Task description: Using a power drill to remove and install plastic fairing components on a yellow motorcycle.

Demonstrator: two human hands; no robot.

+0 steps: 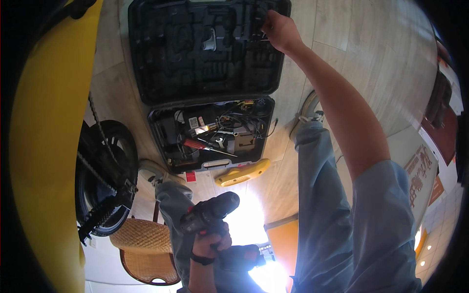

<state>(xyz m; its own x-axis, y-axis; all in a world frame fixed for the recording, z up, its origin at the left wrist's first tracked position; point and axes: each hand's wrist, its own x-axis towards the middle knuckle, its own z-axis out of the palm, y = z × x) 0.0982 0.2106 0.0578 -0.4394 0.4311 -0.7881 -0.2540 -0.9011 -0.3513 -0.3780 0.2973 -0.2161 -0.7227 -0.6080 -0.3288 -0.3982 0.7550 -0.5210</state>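
Low in the view, my left hand (210, 244) is wrapped round the grip of a dark cordless drill (210, 213), its nose pointing up to the right. My right arm reaches far forward. At the upper right of the open black tool case's lid (161, 73), my right hand (282, 33) is closed with bent fingers. A thin, light sliver shows beside the fingertips; what they hold is too small to name. A silvery-grey piece (210, 41) sits in the moulded lid. The case's nearer half holds a red-handled screwdriver (194, 144), a wrench (220, 142) and tangled black cables (244, 123).
A curved yellow plastic part (243, 173) and a small red item (190, 176) lie before the case. To the left are a black wheel (129, 156) with a chain and a large yellow panel (53, 122). A wicker chair (146, 266) stands lower left.
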